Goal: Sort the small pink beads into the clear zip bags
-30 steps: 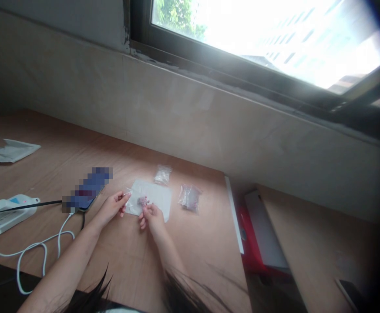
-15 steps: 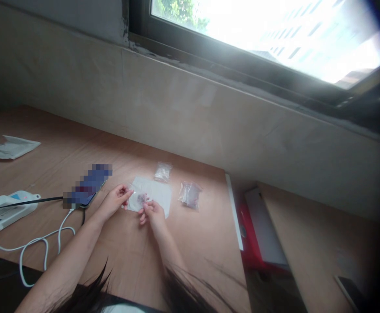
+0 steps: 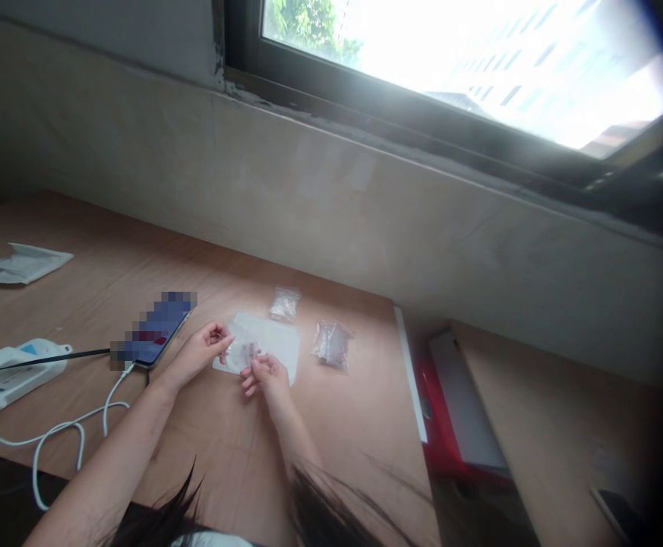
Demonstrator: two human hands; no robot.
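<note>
My left hand [image 3: 197, 353] and my right hand [image 3: 266, 374] meet over a white sheet [image 3: 277, 342] on the wooden table [image 3: 222, 441]. Both pinch a small clear plastic bag [image 3: 240, 351] that holds small reddish pieces. The fingers of each hand are closed on the bag's edges. Two more small clear bags lie close by: one with pale pieces [image 3: 284, 303] behind the sheet, one with reddish pieces [image 3: 331, 343] to its right.
A phone [image 3: 154, 330] on a white cable [image 3: 58, 441] lies left of my hands. A white power strip [image 3: 6, 376] sits at the left edge, white packaging [image 3: 20, 264] farther back. A red and white object [image 3: 456, 410] fills the gap at the table's right edge.
My left hand has curled in from an outstretched pinch and now holds the small bag together with my right hand. The view has shifted slightly.
</note>
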